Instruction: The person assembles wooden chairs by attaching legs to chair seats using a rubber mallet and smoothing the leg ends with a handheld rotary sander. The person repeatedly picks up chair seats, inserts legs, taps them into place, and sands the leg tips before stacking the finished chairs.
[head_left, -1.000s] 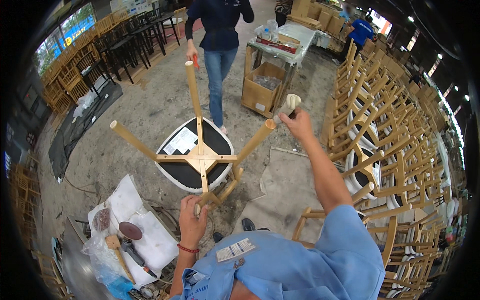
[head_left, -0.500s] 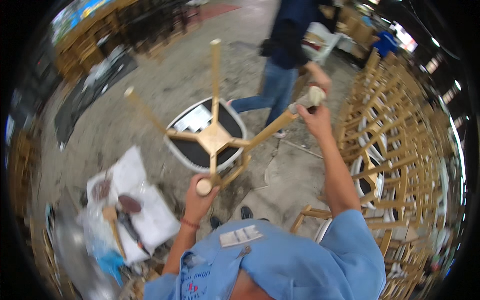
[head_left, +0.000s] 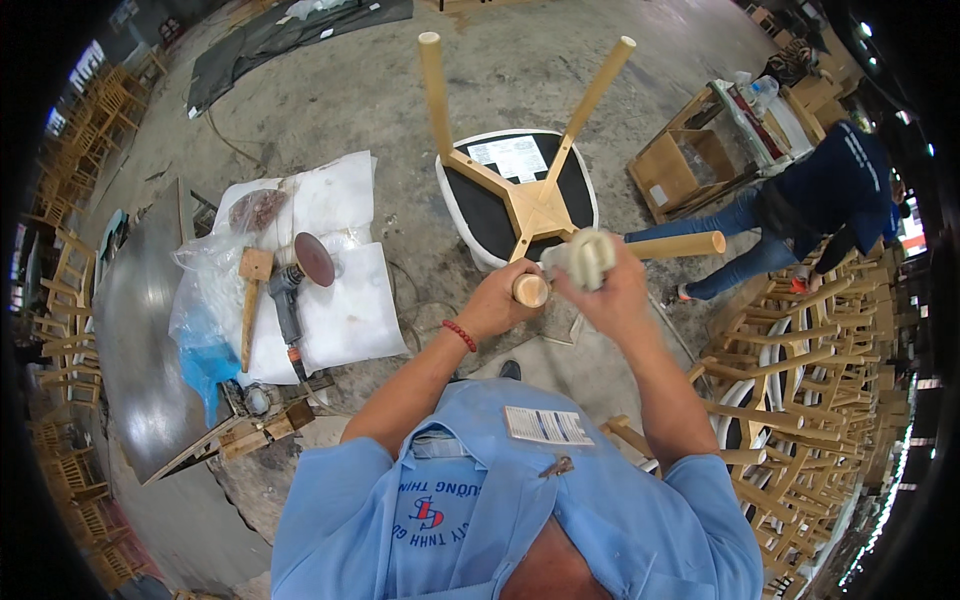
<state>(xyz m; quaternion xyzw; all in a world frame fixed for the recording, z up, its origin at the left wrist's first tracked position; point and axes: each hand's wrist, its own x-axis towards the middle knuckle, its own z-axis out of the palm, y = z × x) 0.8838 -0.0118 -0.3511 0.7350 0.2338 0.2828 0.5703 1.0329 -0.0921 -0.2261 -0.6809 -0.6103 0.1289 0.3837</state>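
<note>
An upside-down chair [head_left: 540,208] stands before me, its light wooden legs pointing up and its dark seat underside edged in white. My left hand [head_left: 500,300] is wrapped round the nearest chair leg [head_left: 530,290], just below its round end. Beside that leg, my right hand [head_left: 615,290] grips a cream-coloured, rolled-up pad [head_left: 590,255], smeared by motion; its exact kind I cannot make out. Whether the pad touches the leg is unclear. Another leg [head_left: 680,245] reaches out to the right, behind my right hand.
Left, a metal-topped table [head_left: 145,350] borders white sheets holding a power sander [head_left: 287,305], a wooden mallet [head_left: 252,290] and plastic bags. Stacked chairs [head_left: 800,400] crowd the right. A co-worker [head_left: 790,210] bends near a wooden cart [head_left: 690,170]. A dark sheet [head_left: 290,45] lies far left.
My right hand, with the cream pad, has come from the right-hand leg's end to beside my left hand. The co-worker has moved right, and the whole view has shifted.
</note>
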